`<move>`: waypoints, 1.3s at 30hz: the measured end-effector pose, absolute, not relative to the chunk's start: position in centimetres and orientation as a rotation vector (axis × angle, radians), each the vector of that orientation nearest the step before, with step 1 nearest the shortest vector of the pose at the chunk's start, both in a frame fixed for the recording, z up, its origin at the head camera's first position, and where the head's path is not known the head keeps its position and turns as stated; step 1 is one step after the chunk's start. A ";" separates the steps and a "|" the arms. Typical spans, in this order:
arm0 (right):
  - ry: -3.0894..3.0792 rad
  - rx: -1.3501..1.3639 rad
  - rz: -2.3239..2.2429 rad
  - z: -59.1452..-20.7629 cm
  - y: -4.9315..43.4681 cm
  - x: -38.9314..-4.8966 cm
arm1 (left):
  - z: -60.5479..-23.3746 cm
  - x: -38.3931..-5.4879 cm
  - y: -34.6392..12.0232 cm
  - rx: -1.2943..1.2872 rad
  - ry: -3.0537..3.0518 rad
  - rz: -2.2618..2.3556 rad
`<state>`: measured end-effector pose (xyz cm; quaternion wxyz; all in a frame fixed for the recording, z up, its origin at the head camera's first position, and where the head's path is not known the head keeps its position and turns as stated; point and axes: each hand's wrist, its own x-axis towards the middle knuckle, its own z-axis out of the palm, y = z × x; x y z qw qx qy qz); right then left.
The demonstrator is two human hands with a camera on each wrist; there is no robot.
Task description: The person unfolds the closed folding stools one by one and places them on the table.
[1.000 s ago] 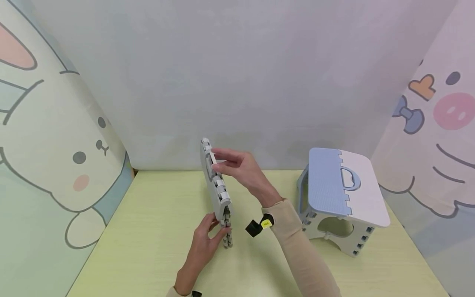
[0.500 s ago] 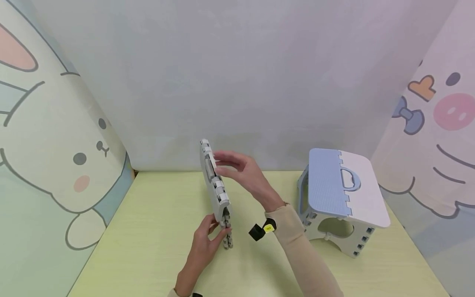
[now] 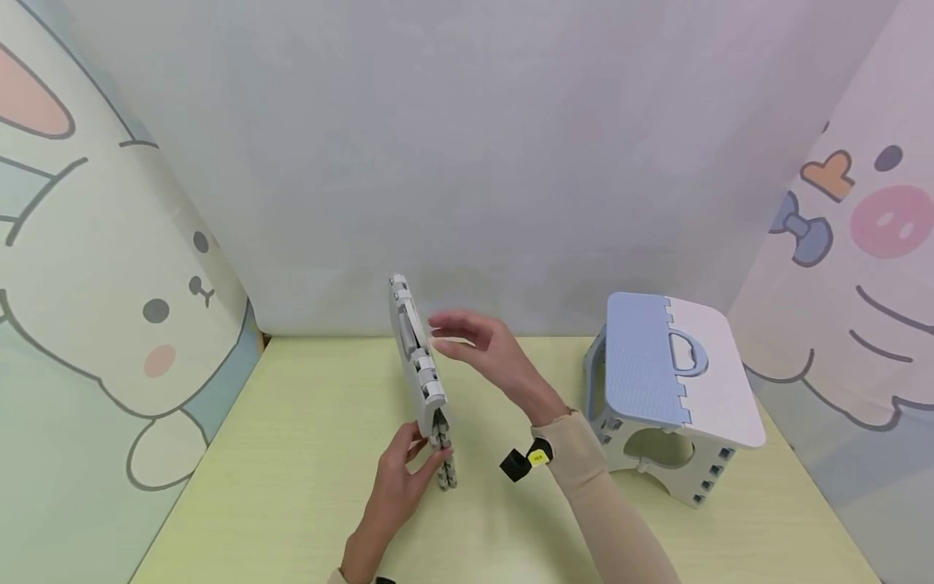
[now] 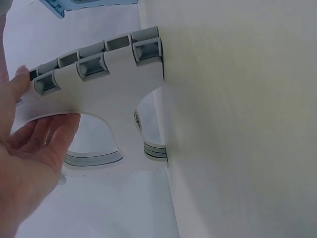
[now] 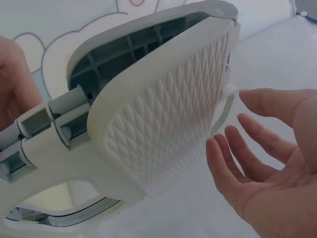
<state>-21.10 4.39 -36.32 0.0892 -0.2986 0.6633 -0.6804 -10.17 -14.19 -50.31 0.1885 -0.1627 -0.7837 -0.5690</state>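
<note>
A white folding stool (image 3: 410,357), folded nearly flat, stands on edge in the middle of the table. My left hand (image 3: 396,478) grips its folded legs near the bottom; in the left wrist view, the fingers (image 4: 62,131) pass through the leg's cut-out while the thumb lies on the hinge side. To the right of the stool's upper edge hovers my right hand (image 3: 492,350), fingers loosely bent and holding nothing. In the right wrist view a patterned seat panel (image 5: 158,119) shows a gap behind it, and the carry handle (image 5: 225,109) lies close to the right fingertips.
An unfolded blue and white folding stool (image 3: 645,357) stands upright at the right of the pale yellow-green table (image 3: 277,478). A grey-white backdrop (image 3: 467,162) rises behind the table, with cartoon-printed side panels on both sides.
My right hand has let go of the stool's top edge and drawn away to the right and slightly down. The left hand keeps its grip; the stool's top has shifted slightly left.
</note>
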 end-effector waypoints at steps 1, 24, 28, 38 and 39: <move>1.975 -0.888 -2.020 -36.5 4.5 -21.1 | -50.3 -10.2 -14.2 -0.463 -2.204 -1.596; 1.979 -0.779 -1.966 -41.1 6.5 -20.4 | -50.5 -10.4 -13.9 -0.412 -2.258 -1.598; 1.944 -0.764 -1.980 -42.0 6.6 -20.3 | -50.5 -10.5 -13.8 -0.419 -2.253 -1.588; 1.924 -0.731 -1.960 -43.7 6.7 -19.9 | -50.4 -10.5 -13.6 -0.436 -2.244 -1.579; 1.923 -0.730 -1.958 -43.8 6.7 -19.9 | -50.4 -10.5 -13.6 -0.435 -2.244 -1.580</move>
